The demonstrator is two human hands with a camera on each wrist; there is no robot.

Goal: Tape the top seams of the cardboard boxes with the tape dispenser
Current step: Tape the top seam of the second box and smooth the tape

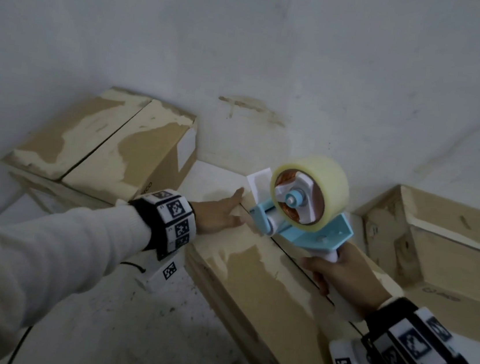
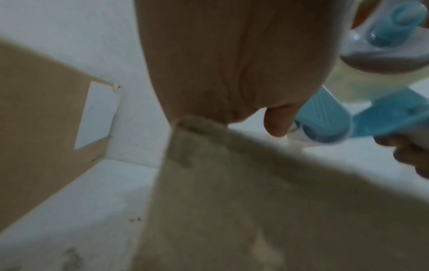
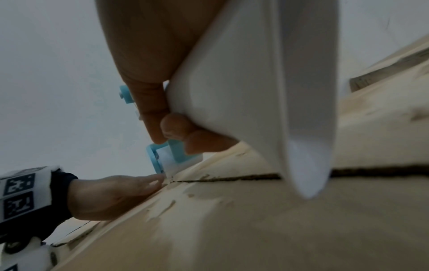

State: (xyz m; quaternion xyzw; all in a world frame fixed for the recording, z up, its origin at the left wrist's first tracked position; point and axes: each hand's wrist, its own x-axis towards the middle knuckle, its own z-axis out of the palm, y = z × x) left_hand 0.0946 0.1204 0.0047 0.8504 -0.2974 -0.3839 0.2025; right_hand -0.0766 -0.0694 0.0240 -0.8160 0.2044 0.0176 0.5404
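The middle cardboard box (image 1: 251, 274) lies under both hands, its top seam (image 1: 293, 258) a dark slit. My right hand (image 1: 342, 273) grips the white handle of the blue tape dispenser (image 1: 306, 223), which carries a clear tape roll (image 1: 323, 186). The dispenser's front sits at the seam's far end. My left hand (image 1: 223, 213) lies flat on the box top beside it, fingers straight. The right wrist view shows the handle (image 3: 243, 91), the seam (image 3: 232, 177) and the left hand (image 3: 111, 196) touching the box by the dispenser's front. The left wrist view shows the palm (image 2: 232, 64) and dispenser (image 2: 325, 119).
A second box (image 1: 101, 140) with an open seam stands at the left against the white wall (image 1: 249, 47). A third box (image 1: 443, 243) stands at the right. Speckled white floor (image 1: 125, 319) shows between and in front of the boxes.
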